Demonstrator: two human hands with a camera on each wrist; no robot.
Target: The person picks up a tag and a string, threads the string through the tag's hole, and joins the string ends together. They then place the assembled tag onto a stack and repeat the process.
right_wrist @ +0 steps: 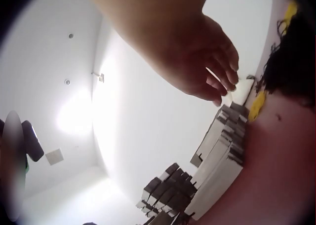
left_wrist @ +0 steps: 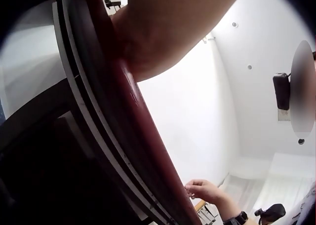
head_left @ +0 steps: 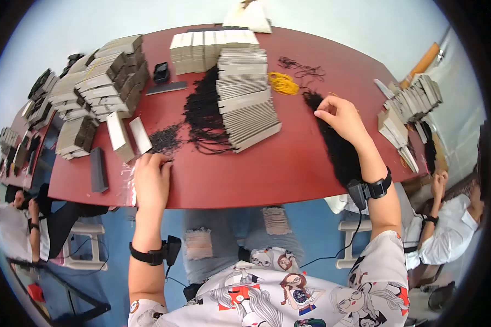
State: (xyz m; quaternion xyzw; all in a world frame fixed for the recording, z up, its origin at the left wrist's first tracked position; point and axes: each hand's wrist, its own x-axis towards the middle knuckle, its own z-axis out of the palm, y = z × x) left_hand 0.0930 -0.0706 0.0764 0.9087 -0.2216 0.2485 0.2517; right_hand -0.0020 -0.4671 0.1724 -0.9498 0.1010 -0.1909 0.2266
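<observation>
On the red table, my left hand [head_left: 151, 177] rests near the front edge, fingers loosely bent, beside scattered small black pieces [head_left: 166, 139] and a narrow white box [head_left: 141, 135]. My right hand [head_left: 341, 117] hovers over a long bundle of black strands [head_left: 338, 155], its fingers loosely curled. In the right wrist view that hand [right_wrist: 210, 62] shows nothing between its fingers. A fanned row of grey-white cards [head_left: 248, 98] lies mid-table, black cords [head_left: 204, 111] hanging from its left side. The left wrist view hides the left fingertips.
Stacked grey-white bundles [head_left: 101, 82] fill the left side, with another row [head_left: 213, 49] at the back. Yellow bands [head_left: 283, 83], a black bar [head_left: 166, 88], a small black container [head_left: 161, 72] and a dark block [head_left: 98, 170] lie about. People sit at both sides.
</observation>
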